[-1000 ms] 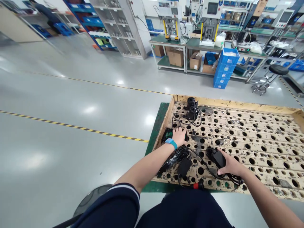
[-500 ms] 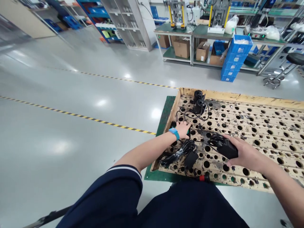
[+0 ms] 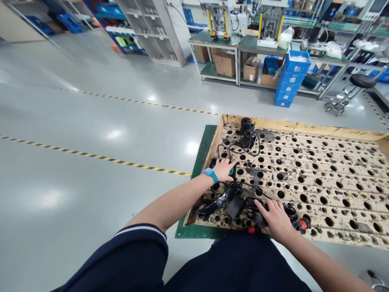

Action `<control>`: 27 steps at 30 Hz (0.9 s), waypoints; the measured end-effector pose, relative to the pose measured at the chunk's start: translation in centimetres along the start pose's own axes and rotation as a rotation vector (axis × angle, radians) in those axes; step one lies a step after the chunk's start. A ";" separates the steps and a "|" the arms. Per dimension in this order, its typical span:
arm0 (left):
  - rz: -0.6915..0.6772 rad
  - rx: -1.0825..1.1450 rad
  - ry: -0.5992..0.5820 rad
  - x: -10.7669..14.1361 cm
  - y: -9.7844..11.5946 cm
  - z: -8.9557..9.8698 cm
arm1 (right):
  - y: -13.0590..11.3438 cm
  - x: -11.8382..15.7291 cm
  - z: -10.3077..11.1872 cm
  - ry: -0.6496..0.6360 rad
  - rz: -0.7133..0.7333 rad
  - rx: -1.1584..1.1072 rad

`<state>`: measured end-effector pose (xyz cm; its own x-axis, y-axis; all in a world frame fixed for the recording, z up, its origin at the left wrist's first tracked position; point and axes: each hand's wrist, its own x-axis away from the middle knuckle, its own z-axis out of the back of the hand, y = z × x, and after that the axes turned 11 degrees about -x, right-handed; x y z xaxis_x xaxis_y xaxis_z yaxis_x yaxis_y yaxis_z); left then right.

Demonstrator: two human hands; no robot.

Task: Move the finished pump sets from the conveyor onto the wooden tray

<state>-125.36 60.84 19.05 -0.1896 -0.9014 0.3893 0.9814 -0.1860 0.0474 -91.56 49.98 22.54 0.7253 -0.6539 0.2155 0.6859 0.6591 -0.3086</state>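
My left hand (image 3: 223, 169) lies with spread fingers on a dark box with a green patch (image 3: 232, 170), near the left wall of a holed wooden tray (image 3: 322, 170). My right hand (image 3: 277, 221) rests, fingers apart, over a black power adapter (image 3: 260, 219) and its coiled cable (image 3: 291, 214) near the front edge. The palm hides part of both. A connector with a red ring (image 3: 303, 224) sticks out to the right. Between my hands are another coil of black cable (image 3: 217, 202) and a second black adapter (image 3: 235, 206). Beyond my left hand stands a black pump-like unit (image 3: 247, 133) with a cord.
A green board (image 3: 203, 150) shows under the tray. Another red-ringed connector (image 3: 252, 230) lies at the front edge. Stacked blue crates (image 3: 287, 83), a stool (image 3: 361, 81) and workbenches (image 3: 212, 40) stand beyond. Yellow-black tape (image 3: 100, 155) marks the floor at left.
My right hand has moved left and toward me, bringing the adapter and its cable down beside the second adapter. Its fingers have loosened. My left hand stays on the dark box.
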 end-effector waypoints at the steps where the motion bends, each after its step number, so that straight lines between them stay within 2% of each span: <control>1: 0.000 -0.008 -0.002 0.0 -0.1 -0.1 | 0.0 0.1 -0.6 0.006 -0.004 0.011; 4: 0.005 -0.029 0.022 0.3 -0.2 -0.6 | 0.6 0.6 -2.2 0.002 0.025 0.054; 7: 0.007 -0.043 0.073 0.7 -0.2 -1.4 | 1.4 1.3 -2.8 0.006 0.003 0.067; 10: 0.023 -0.044 0.101 1.0 -0.1 -2.1 | 1.7 2.0 -2.1 0.010 -0.019 0.014; 12: 0.042 -0.035 0.104 1.0 -0.1 -2.4 | 1.6 2.2 -1.1 0.063 -0.039 -0.067; 16: 0.071 -0.005 0.087 1.0 -0.1 -1.8 | 0.9 0.7 1.0 0.240 -0.257 -0.200; 18: 0.103 -0.001 0.107 1.9 0.5 -1.1 | 0.2 -1.0 1.6 0.274 -0.400 -0.202; 20: 0.149 0.011 0.183 3.8 2.0 -0.4 | -0.8 -2.8 1.7 0.247 -0.491 -0.190; 23: 0.116 0.104 0.269 8.2 6.2 -0.8 | -2.2 -4.5 0.4 0.166 -0.563 -0.204; 25: 0.051 0.165 0.208 11.1 9.4 -2.2 | -2.8 -4.7 -0.9 0.140 -0.595 -0.202; 27: 0.064 0.151 0.131 13.0 12.1 -3.9 | -3.2 -4.5 -2.1 0.157 -0.624 -0.183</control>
<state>-116.05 45.36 21.07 -0.1197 -0.9545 0.2732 0.9830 -0.0753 0.1675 -97.15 50.06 20.61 0.1686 -0.9475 0.2717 0.9428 0.0745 -0.3251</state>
